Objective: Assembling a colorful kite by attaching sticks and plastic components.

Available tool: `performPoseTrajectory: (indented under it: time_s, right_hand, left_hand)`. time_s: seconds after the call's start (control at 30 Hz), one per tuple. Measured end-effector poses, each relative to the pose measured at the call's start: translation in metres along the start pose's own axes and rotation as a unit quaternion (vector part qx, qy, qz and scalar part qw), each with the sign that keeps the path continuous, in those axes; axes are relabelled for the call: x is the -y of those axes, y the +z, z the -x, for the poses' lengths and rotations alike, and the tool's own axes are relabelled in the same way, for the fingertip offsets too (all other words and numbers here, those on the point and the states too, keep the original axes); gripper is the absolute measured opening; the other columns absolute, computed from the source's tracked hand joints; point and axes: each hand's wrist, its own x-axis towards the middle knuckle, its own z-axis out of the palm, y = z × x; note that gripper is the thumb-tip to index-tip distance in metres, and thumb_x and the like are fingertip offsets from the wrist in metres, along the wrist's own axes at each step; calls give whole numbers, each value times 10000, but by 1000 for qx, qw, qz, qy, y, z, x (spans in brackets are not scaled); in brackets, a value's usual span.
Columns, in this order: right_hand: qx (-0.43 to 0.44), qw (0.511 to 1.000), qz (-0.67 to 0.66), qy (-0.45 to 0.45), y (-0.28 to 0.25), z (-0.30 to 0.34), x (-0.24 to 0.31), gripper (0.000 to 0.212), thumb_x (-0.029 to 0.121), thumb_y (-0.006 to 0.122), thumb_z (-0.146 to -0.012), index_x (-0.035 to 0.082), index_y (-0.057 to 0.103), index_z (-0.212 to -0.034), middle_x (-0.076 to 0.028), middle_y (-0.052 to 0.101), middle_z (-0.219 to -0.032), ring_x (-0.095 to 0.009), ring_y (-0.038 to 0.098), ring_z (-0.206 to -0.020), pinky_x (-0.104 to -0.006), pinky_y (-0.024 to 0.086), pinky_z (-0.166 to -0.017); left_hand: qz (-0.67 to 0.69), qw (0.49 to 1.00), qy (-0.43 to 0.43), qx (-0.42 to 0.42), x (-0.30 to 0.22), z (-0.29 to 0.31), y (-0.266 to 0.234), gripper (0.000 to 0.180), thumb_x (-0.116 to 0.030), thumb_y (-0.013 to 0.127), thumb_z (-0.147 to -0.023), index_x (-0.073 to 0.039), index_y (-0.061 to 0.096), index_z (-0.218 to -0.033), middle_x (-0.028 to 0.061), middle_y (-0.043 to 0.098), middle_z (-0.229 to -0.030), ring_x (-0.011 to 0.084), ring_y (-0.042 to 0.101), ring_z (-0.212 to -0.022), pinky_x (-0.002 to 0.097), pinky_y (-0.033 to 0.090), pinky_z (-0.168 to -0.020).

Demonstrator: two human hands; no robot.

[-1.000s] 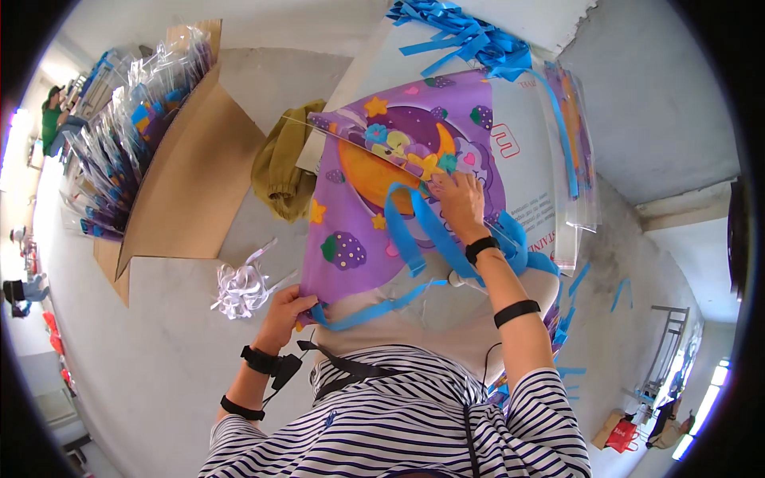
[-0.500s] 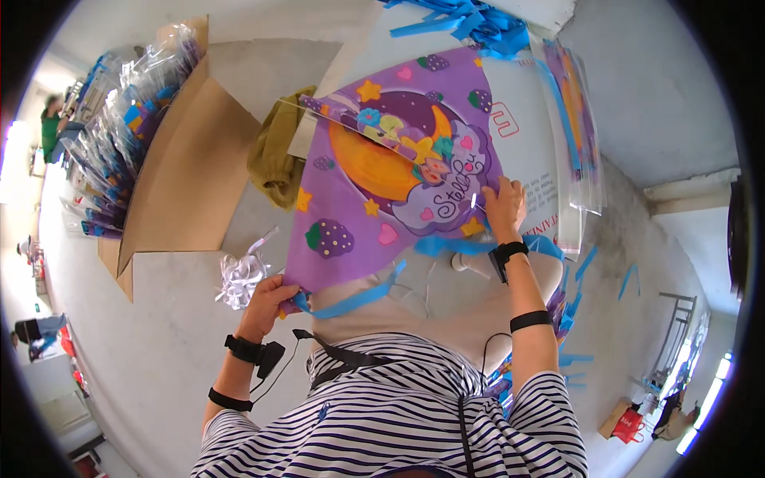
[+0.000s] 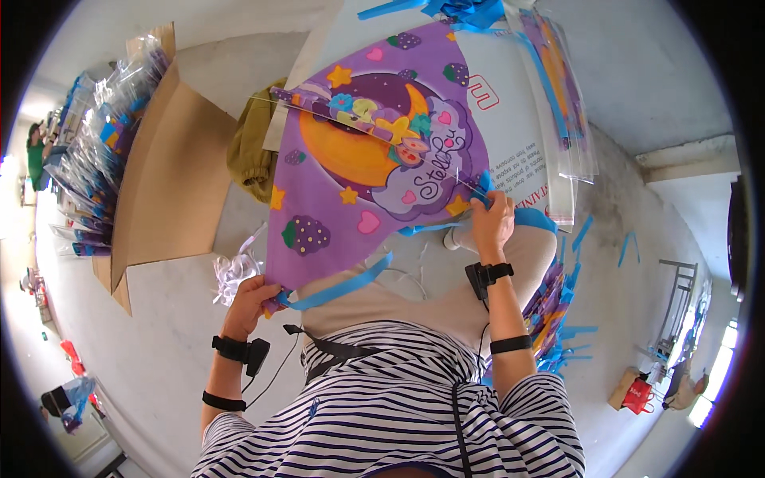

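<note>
A purple kite [image 3: 335, 255] printed with a moon, stars, hearts and berries lies spread across a white board and my lap. A thin rod [image 3: 382, 140] crosses its face. My left hand [image 3: 252, 306] pinches its lower left corner, where a blue ribbon [image 3: 344, 287] trails off to the right. At the right edge, my right hand [image 3: 494, 225] closes its fingertips on the kite's corner, beside a short blue strip [image 3: 483, 186]. What exactly lies under those fingertips is partly hidden.
On the left stands a cardboard box [image 3: 171, 167] with several plastic-wrapped kites [image 3: 100, 151]. Olive cloth [image 3: 253, 147] and white ribbon [image 3: 237, 272] lie nearby. The white board [image 3: 510, 131] carries blue strips [image 3: 470, 12] and packaged pieces [image 3: 558, 88]. More kites [image 3: 546, 311] lie by my right leg.
The kite and both hands have shifted slightly left in view. My right hand has turned, its fingers now bunched at the corner, and a blue strip shows above them.
</note>
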Motion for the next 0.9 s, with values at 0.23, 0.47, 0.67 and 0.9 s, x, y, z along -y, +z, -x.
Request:
performPoseTrajectory:
  time_s: [0.23, 0.47, 0.67, 0.9]
  right_hand:
    - [32, 997, 67, 4, -7, -14, -14, 415, 235, 841, -747, 75, 653, -1081, -165, 602, -1102, -379, 596, -1046, -471, 502, -882]
    - [73, 995, 63, -11, -6, -16, -17, 307, 254, 827, -759, 64, 663, -937, -112, 690, -923, -357, 613, -973, -472, 491, -841]
    - [90, 994, 59, -27, -7, -16, -17, 276, 257, 810, -778, 69, 638, -883, -100, 680, -816, -349, 622, -887, -475, 485, -785]
    - [95, 991, 72, -64, -15, -18, -19, 274, 260, 799, -794, 62, 620, -853, -100, 676, -827, -349, 615, -871, -478, 476, -771]
  left_hand:
    - [-98, 992, -63, 36, -8, 11, 1, 241, -145, 688, -911, 6, 723, -1096, 57, 729, -888, 152, 689, -721, 294, 576, -734]
    - [-184, 966, -113, 142, -12, 23, -6, 204, -163, 732, -888, -19, 740, -1032, 59, 763, -941, 148, 732, -838, 292, 583, -784]
    - [-326, 928, -118, 132, -22, 13, -21, 214, -256, 772, -869, -45, 743, -895, 17, 728, -818, 126, 697, -767, 271, 564, -713]
    - [-388, 870, 273, -130, -77, -63, -25, 190, -184, 746, -854, -24, 687, -938, 65, 689, -787, 147, 660, -763, 311, 508, -679]
